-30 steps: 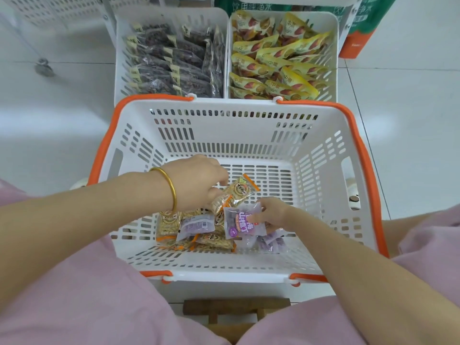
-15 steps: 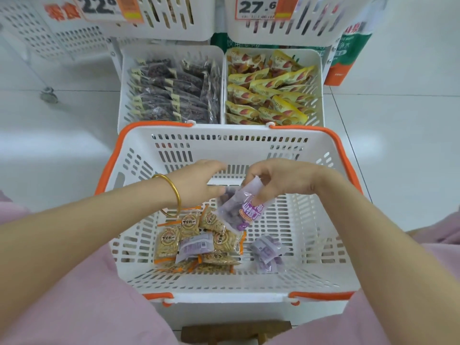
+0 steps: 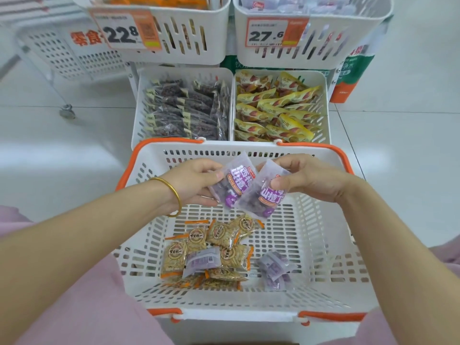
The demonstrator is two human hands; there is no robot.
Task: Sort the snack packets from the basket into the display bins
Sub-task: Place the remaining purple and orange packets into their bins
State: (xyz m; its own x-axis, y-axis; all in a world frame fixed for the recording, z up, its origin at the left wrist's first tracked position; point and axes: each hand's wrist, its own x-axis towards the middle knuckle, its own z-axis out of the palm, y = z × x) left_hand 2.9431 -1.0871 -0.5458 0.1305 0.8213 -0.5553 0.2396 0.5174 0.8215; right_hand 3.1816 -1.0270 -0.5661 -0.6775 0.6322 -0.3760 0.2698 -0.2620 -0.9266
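Pale floor tiles (image 3: 398, 145) surround the stacked display bins (image 3: 184, 70) at 12 o'clock. Within the last second both hands rose from the basket (image 3: 224, 146) bottom. The left hand (image 3: 196, 183) pinches 1 purple packet (image 3: 235, 180), and the right hand (image 3: 311, 181) pinches a 2nd purple packet (image 3: 268, 195) overlapping it. Similar purple stock seems to fill the upper bin (image 3: 348, 33) at 1 o'clock, likely their destination. Peanut packets (image 3: 225, 234) remain at 6 o'clock.

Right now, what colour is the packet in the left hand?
The packet is purple with white writing, clearest in the head view.
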